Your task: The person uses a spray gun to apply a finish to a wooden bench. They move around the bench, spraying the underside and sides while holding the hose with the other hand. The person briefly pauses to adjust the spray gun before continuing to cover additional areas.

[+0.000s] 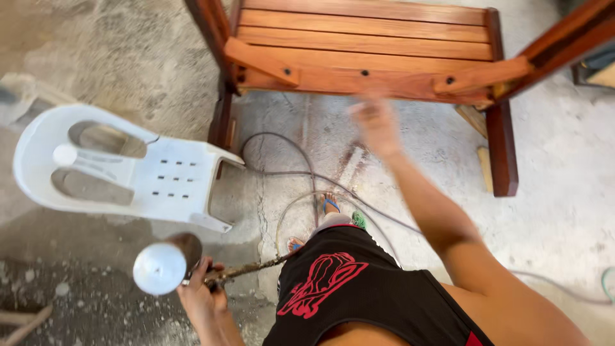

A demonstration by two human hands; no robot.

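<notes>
Metal, dull silver: the cup of a spray gun [165, 264] sits low left in view, over the rough concrete floor [564, 192] and just in front of the person's left hip. The left hand [202, 296] is wrapped around the gun's grip, fingers closed on it under the cup. The cup looks rigid and smooth, prob slippery if taken by its rounded wall; if filled it would be top-heavy, so the grip below it is the sensible place to hold, as the hand does now. A dirty, crusted stem runs from the grip to the right, toward the black shorts [359, 288]. Long axis of the cup runs roughly toward the camera and slightly left, w/ its pale end cap facing up at the lens; nozzle direction can't be told.

The right hand [377, 125] is stretched fwd and blurred, fingers loosely spread, holding nothing, near the front rail of a reddish wooden bench frame [365, 45]. A grey hose [301, 173] loops over the floor betw the feet and the frame. A white plastic chair [128, 170] lies tipped over at left.
</notes>
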